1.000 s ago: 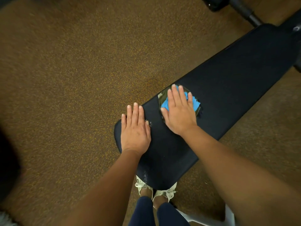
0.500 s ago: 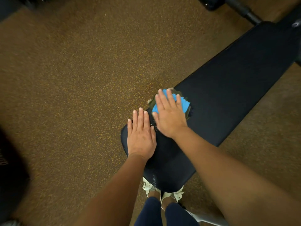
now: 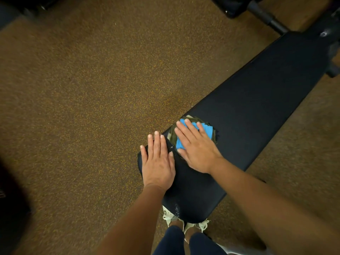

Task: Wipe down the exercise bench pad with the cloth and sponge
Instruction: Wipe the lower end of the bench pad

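A long black exercise bench pad [image 3: 257, 111] runs from the lower middle to the upper right. My right hand [image 3: 196, 148] lies flat on a blue cloth [image 3: 207, 129] that sits over a dark olive sponge or pad [image 3: 172, 135] near the bench's left edge, fingers straight. My left hand [image 3: 158, 161] rests flat on the pad's near end, fingers together and straight, just left of the right hand. Most of the cloth is hidden under my right palm.
Brown speckled gym flooring [image 3: 82, 98] surrounds the bench. Dark equipment with a black bar [image 3: 266, 17] stands at the top right, and a dark blurred shape [image 3: 11, 208] at the lower left. My legs and pale shoes [image 3: 184, 221] are below the bench's near end.
My right hand has slid the cloth toward the bench's left edge and closer to my left hand. The left hand stays flat on the pad's near end.
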Available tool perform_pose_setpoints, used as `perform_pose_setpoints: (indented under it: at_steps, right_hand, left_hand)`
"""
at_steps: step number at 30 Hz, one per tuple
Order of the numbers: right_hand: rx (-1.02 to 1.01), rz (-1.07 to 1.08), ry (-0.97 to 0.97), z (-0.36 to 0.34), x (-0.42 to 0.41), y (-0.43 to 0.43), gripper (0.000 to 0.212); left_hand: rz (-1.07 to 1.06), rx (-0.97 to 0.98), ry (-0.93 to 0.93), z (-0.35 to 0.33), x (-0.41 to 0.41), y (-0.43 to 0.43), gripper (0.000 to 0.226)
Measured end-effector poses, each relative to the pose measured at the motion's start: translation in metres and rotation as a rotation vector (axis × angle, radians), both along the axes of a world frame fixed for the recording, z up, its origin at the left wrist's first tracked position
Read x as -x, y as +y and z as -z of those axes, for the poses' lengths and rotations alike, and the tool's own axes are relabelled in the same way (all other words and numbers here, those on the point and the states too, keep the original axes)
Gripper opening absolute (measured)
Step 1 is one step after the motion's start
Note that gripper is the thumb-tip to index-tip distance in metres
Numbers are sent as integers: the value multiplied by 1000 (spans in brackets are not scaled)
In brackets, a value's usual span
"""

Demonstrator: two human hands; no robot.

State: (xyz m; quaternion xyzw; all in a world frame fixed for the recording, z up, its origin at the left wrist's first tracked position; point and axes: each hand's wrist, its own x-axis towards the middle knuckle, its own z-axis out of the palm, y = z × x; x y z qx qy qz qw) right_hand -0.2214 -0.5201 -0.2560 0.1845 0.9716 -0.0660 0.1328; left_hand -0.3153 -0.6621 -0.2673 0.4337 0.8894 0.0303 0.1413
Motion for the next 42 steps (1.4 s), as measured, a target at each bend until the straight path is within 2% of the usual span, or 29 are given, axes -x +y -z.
perform_pose_setpoints:
  at_steps: [2,3,4,7,9,14,15,17,19,20,23,26,30,34,37,39,40,42]
  right_hand:
    - [-1,-134,13,0,-17,18,66]
    - [-19,-132,23,3,-19,25,66]
    - [-27,-72,26,5,-16,28,66]
    - [-22,312,30,3,18,1,67]
    - [-12,383,22,2,32,-18,66]
    - [10,-49,21,3,-3,31,65]
    - [5,-51,23,3,-5,44,66]
    - [5,96,17,4,5,57,69]
    - [-4,263,41,1,27,45,68]
    - [1,264,63,0,38,33,67]
    - [79,20,51,-3,55,-3,62]
    - [94,-153,84,-1,48,18,56]
    - [47,-90,58,1,33,76,57]
    - [-7,83,92,-3,49,52,51]
    - [63,-112,88,-3,56,26,52]
    - [74,-258,100,0,51,43,54]
    - [64,-285,107,2,48,59,55]
    - [26,-202,83,4,39,94,54]
  left_hand:
    - [5,5,-7,-1,1,-1,59]
    - [9,4,-3,-1,0,-1,59]
    - [8,1,-1,0,0,0,59]
    - [-7,-6,2,2,0,0,60]
    - [-6,-14,6,2,-1,0,60]
    - [-4,-10,6,1,-2,0,60]
    - [-6,-6,4,1,-2,1,60]
    - [-10,-1,-2,2,-2,1,60]
    - [-9,-1,4,2,-3,0,60]
    - [-13,-6,9,2,-3,0,60]
    - [-47,-27,20,3,-3,0,63]
    - [-55,-7,12,1,-4,0,64]
    - [-64,24,38,-1,-4,3,64]
    - [-73,39,37,-1,-6,2,64]
    - [-86,41,34,-1,-7,3,64]
    - [-107,36,31,-1,-10,3,64]
    - [-123,33,32,-2,-11,3,64]
    - [-156,29,35,-2,-14,4,64]
